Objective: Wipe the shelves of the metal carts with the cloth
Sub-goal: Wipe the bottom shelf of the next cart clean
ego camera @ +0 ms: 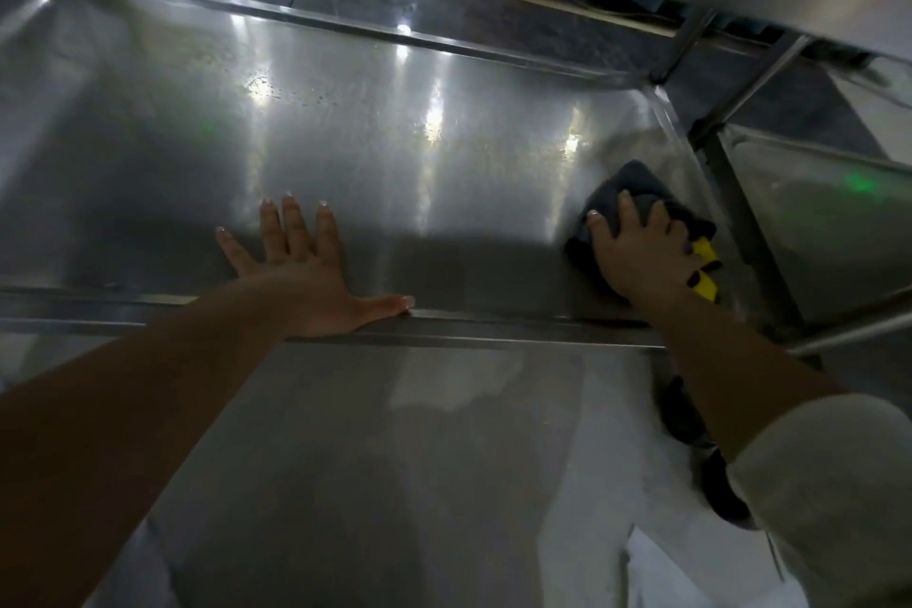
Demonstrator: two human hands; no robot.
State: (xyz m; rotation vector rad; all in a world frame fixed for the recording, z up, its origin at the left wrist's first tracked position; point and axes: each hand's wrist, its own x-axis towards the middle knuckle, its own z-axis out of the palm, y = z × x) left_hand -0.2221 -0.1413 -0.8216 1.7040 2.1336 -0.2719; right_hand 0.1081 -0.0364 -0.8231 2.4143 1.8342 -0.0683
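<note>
A shiny metal cart shelf point(375, 153) fills the view, with ceiling lights reflected in it. My left hand point(301, 262) lies flat on it near the front rim, fingers spread and straight. My right hand point(636, 257) presses a dark grey cloth point(636, 185) with a yellow patch onto the shelf's right front corner. Its fingers lie over the cloth, slightly bent. Part of the cloth is hidden under the hand.
A raised rim point(493, 336) runs along the shelf's front edge. A second metal cart point(814, 222) stands close on the right, its upright post point(740, 212) beside the cloth. A lower shelf or floor point(370, 459) shows below the front rim.
</note>
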